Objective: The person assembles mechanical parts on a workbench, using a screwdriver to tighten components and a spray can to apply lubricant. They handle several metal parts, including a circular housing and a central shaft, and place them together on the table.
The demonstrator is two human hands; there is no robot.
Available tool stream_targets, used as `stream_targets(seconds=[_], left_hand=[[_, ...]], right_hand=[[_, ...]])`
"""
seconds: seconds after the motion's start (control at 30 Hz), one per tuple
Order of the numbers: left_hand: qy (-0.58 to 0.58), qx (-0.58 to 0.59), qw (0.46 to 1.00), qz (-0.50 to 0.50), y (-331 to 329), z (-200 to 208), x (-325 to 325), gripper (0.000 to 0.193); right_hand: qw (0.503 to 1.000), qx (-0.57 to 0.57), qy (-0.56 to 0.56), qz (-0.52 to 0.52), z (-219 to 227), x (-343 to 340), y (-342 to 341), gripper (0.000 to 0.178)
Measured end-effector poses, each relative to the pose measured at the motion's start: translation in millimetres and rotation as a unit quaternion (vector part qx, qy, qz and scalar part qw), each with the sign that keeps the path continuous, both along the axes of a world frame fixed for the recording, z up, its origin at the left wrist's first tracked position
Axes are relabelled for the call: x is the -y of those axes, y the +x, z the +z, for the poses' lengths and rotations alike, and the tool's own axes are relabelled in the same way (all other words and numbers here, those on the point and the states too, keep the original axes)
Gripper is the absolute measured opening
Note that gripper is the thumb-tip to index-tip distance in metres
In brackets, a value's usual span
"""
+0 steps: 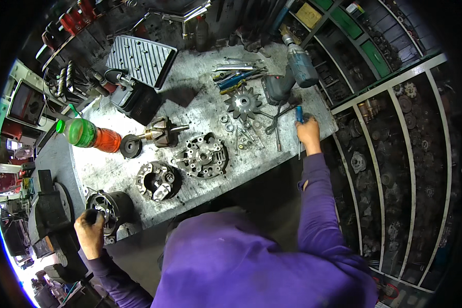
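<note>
At the right end of the metal workbench (190, 82), my right hand (308, 134) is closed around a screwdriver (299, 114). Its blue handle sticks up past my fingers, and its thin shaft shows below them. My left hand (90, 233) is at the bench's near left corner, fingers curled about a small dark piece that I cannot make out. Right beside that hand lies a round dark motor housing (119, 206). Further along the bench are an alternator end frame (205, 155), a ring-shaped part with a toothed rim (156, 180) and a rotor (161, 132) with a shaft.
A cordless impact wrench (300, 66), a finned metal fan (243, 103), several wrenches (236, 66) and small bolts (249, 136) lie on the bench. A bottle of red liquid (105, 141) is at left. A vise (51, 215) stands left; parts shelves (385, 169) flank the right.
</note>
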State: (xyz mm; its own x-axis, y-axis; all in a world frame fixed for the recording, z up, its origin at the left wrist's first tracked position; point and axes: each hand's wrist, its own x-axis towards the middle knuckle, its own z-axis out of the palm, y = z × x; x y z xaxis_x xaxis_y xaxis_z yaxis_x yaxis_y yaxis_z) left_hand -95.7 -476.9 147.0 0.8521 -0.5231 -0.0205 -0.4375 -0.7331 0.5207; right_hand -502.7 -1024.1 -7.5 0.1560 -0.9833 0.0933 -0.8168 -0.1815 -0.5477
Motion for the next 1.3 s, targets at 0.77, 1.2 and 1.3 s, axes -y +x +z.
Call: stream_targets(seconds=[0.77,1.2,1.3], left_hand=[[0.004,0.084,0.898,-0.432,-144.3,-93.0,367.6,0.035],[0.045,0.167,0.985,0.006,-36.5,0.0,-21.1,0.044],[0.133,0.162,0.977,0.042,-13.0,-22.5,-40.4,0.052]], right_hand=[[0.984,0.141,-0.105,-0.005,-78.6,-12.7,-7.4,0.059],[0.978,0.147,-0.140,-0.051,-91.4,12.6,-24.6,0.084],[0.969,0.117,-0.194,-0.097,-70.8,8.3,-16.9,0.083]])
